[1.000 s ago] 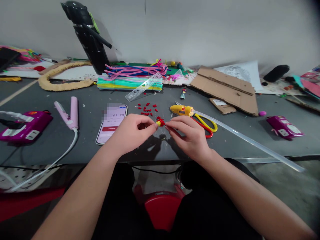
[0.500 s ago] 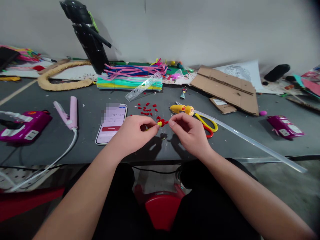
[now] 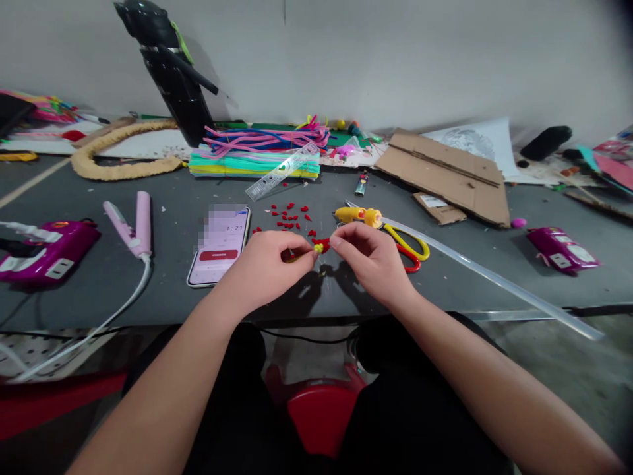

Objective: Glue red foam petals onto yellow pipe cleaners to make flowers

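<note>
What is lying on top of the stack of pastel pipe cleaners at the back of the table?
A clear ruler lies slanted across the front of the pipe cleaner stack, and loose pink and purple pipe cleaners rest on it behind. Whatever lies under the stack is covered.

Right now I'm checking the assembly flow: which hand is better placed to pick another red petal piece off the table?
Probably the right hand. The left hand pinches the small red and yellow flower, so it is occupied. The right hand's fingertips only touch it, though the loose red pieces lie slightly nearer the left.
</note>
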The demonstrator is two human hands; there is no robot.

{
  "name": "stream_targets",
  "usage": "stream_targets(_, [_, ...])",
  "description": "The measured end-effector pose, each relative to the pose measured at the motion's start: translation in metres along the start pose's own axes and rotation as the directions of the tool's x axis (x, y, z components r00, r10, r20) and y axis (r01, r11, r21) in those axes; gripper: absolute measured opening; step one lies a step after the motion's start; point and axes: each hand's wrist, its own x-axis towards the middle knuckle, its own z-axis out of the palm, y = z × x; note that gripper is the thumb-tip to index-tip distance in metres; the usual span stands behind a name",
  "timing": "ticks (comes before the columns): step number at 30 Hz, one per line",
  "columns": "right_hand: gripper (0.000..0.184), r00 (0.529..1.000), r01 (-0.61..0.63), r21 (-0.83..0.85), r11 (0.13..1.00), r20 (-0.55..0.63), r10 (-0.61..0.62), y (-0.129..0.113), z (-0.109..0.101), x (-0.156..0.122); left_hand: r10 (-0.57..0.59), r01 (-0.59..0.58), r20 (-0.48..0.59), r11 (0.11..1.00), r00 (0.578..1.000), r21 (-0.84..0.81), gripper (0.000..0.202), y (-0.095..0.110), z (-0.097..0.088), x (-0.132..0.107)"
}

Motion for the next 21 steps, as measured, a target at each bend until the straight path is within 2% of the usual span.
stream_targets(21, [0.015, 1.000, 0.000, -0.034, 0.999, 0.028, 0.001, 0.0016, 0.0005, -0.0015, 0.018, -0.019, -0.018, 1.000, 1.000, -0.024, 0.021, -0.0007, 0.0001, -0.0009])
